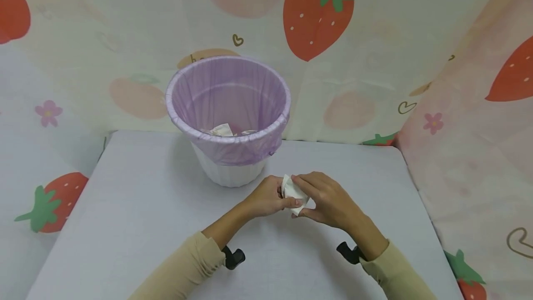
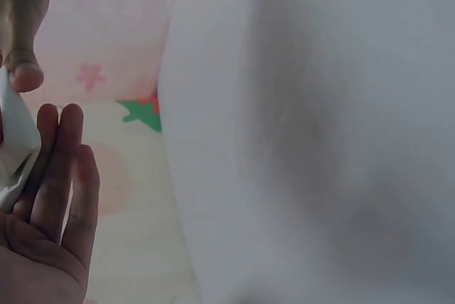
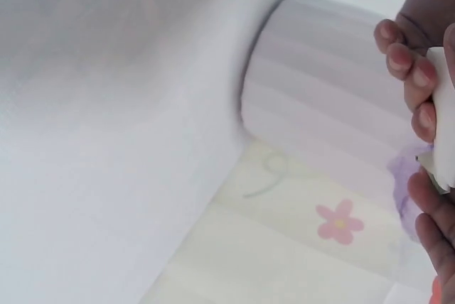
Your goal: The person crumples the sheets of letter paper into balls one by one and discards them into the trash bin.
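Observation:
A small crumpled piece of white paper (image 1: 293, 192) is held between both hands above the table, just right of the bin. My left hand (image 1: 266, 198) pinches it from the left, thumb across its front and fingers behind. From the right, my right hand (image 1: 329, 198) grips it with fingers at its upper edge and thumb low down. In the left wrist view, the paper (image 2: 18, 151) lies against the left fingers (image 2: 53, 183). The right wrist view catches its pale edge (image 3: 445, 119) at the far right, with fingertips around it.
A white ribbed bin (image 1: 229, 173) stands at the back left of the table, lined with a purple bag (image 1: 200, 96) folded over the rim. White paper scraps (image 1: 222, 129) lie inside. Strawberry-print cloth (image 1: 374, 78) encloses the white table (image 1: 137, 207) at the back and sides.

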{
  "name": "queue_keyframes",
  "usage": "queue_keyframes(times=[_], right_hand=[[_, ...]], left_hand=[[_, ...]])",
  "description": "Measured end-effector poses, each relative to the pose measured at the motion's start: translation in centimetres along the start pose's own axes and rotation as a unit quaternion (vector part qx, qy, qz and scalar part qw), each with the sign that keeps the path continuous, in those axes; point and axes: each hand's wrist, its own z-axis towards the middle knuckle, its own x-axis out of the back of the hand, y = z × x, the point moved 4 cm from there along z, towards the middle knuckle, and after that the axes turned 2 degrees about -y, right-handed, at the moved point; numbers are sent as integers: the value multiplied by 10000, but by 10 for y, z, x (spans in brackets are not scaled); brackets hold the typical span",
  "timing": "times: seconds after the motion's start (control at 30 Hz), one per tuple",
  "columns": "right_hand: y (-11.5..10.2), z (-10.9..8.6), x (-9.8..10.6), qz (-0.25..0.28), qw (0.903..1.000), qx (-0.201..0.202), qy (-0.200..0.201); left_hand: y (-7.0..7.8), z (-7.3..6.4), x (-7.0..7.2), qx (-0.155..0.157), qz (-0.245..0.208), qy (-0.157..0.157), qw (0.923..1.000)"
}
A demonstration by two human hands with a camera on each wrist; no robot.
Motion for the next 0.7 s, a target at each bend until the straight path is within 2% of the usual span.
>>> queue_keyframes(times=[0.4, 0.57, 0.7], right_hand=[[2, 3, 7, 770, 9953, -73, 591], [2, 8, 7, 1112, 9923, -95, 529], [3, 10, 7, 1459, 9882, -116, 445]], left_hand=[[1, -4, -5, -508, 959, 187, 9939], [1, -5, -4, -450, 1171, 374, 9914], [4, -6, -4, -581, 1353, 449, 9881]])
